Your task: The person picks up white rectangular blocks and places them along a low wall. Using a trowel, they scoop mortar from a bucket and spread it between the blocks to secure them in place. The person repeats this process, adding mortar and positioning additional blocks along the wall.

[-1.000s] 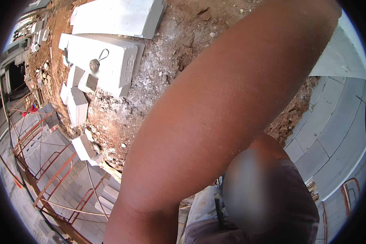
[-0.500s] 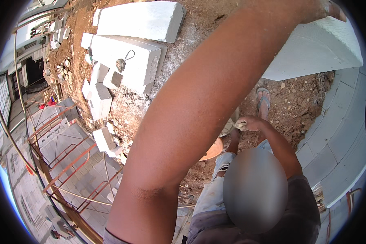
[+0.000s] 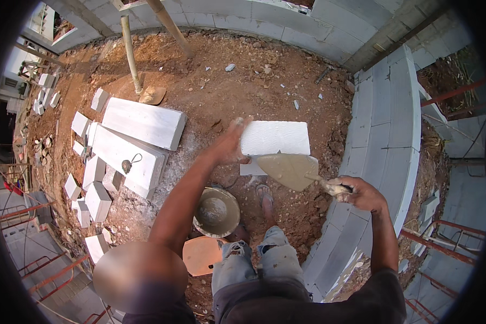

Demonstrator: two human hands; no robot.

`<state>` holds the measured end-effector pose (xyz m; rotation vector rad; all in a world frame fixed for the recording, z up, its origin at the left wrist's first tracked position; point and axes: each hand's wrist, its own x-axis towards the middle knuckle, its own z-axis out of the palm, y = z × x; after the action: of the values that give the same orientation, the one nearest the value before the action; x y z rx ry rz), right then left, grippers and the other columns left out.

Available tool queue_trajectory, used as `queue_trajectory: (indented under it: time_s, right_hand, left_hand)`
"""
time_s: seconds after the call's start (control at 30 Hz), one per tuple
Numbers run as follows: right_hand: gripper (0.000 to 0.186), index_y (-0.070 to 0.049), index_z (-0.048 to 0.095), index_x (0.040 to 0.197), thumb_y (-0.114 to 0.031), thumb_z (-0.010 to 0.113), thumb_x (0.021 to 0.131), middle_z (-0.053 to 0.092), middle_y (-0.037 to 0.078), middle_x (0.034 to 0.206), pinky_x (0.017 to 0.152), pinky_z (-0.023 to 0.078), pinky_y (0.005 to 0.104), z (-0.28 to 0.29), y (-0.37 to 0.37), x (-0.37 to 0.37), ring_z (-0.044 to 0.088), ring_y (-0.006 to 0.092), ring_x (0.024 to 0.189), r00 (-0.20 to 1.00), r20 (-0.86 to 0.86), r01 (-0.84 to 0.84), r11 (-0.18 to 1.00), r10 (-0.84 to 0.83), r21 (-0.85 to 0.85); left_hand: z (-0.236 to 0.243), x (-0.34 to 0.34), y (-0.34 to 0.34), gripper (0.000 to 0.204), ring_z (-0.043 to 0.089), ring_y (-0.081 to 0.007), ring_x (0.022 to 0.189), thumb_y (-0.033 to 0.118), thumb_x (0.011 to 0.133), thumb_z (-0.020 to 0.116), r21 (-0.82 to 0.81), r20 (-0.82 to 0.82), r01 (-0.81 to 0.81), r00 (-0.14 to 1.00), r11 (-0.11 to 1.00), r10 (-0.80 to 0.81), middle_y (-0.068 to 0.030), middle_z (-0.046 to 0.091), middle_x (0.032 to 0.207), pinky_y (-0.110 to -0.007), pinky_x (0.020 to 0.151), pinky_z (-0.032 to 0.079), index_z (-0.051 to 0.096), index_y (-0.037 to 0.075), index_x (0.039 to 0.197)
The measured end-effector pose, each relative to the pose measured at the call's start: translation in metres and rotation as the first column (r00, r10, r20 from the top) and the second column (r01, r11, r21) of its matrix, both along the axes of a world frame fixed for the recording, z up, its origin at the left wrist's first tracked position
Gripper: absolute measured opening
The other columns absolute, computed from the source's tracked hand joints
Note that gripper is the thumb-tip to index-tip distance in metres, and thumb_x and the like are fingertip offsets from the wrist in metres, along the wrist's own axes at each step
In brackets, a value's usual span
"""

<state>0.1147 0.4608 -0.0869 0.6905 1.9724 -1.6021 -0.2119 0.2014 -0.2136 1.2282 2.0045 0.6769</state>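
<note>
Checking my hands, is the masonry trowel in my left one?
No, your right hand holds the masonry trowel, while your left hand grasps a white block.

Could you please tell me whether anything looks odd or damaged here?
The jeans look torn at the knees, and small pale blocks lie at odd angles beside the long slabs, unlike the evenly coursed wall. The white block in the left hand and trowel in the right hand look fine.

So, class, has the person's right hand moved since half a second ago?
Yes, the right hand has shifted rightward: before, it showed left of the grey block wall; now it overlaps that wall in view.
</note>
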Motion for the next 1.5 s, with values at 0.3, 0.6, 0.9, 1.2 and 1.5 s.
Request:
queue_trajectory:
  time_s: [0.3,0.6,0.9,1.2,1.5]
  right_hand:
    - [0.049,-0.015,0.062,0.132,-0.010,0.075,0.085,0.065,0.010,0.111,0.089,0.050,0.0483,0.003,0.018,-0.063,0.062,0.0334,0.104,0.919,-0.066,-0.187,0.576,0.389,0.796]
    - [0.041,-0.012,0.065,0.118,-0.011,0.075,0.079,0.062,0.008,0.101,0.079,0.050,0.0455,-0.012,-0.019,-0.083,0.061,0.0325,0.095,0.787,-0.150,-0.140,0.410,0.598,0.901]
    - [0.042,-0.010,0.061,0.129,-0.003,0.066,0.088,0.066,0.012,0.110,0.084,0.051,0.0394,-0.006,-0.046,-0.044,0.064,0.0291,0.097,0.960,-0.248,0.070,0.748,0.130,0.660]
    - [0.029,-0.005,0.055,0.135,-0.014,0.048,0.108,0.069,0.011,0.100,0.051,0.052,0.0323,0.011,-0.149,0.041,0.063,0.0158,0.062,0.723,0.126,0.691,0.707,-0.680,-0.148]
    - [0.029,-0.005,0.060,0.124,-0.018,0.058,0.097,0.068,0.021,0.104,0.086,0.052,0.0481,0.047,-0.129,0.001,0.066,0.0394,0.100,0.972,0.116,-0.228,0.717,0.203,0.659]
  left_hand:
    - [-0.046,0.016,-0.019,0.144,0.019,-0.0408,0.153,0.037,0.058,0.096,0.244,0.202,-0.202,0.967,0.949,0.154,-0.0269,0.016,0.164,-0.046,0.125,0.020,0.002,0.005,0.161]
    - [-0.035,0.031,-0.023,0.142,0.024,-0.0375,0.152,0.021,0.058,0.097,0.203,0.396,-0.396,0.870,0.895,0.295,-0.0267,0.022,0.163,-0.043,0.125,0.020,0.001,0.005,0.161]
    - [-0.034,0.026,-0.019,0.139,0.031,-0.0390,0.149,0.019,0.056,0.096,0.167,0.325,-0.327,0.909,0.930,0.261,-0.0269,0.029,0.160,-0.043,0.123,0.026,0.006,0.006,0.161]
    - [-0.039,0.049,-0.020,0.127,0.042,-0.0396,0.141,0.019,0.055,0.094,0.217,0.244,-0.247,0.950,0.944,0.192,-0.0267,0.042,0.151,-0.042,0.119,0.033,0.019,0.004,0.157]
    - [-0.037,0.057,-0.038,0.128,0.040,-0.0346,0.144,0.013,0.058,0.095,0.126,0.353,-0.285,0.908,0.950,0.226,-0.0235,0.041,0.154,-0.041,0.119,0.033,0.017,0.009,0.159]
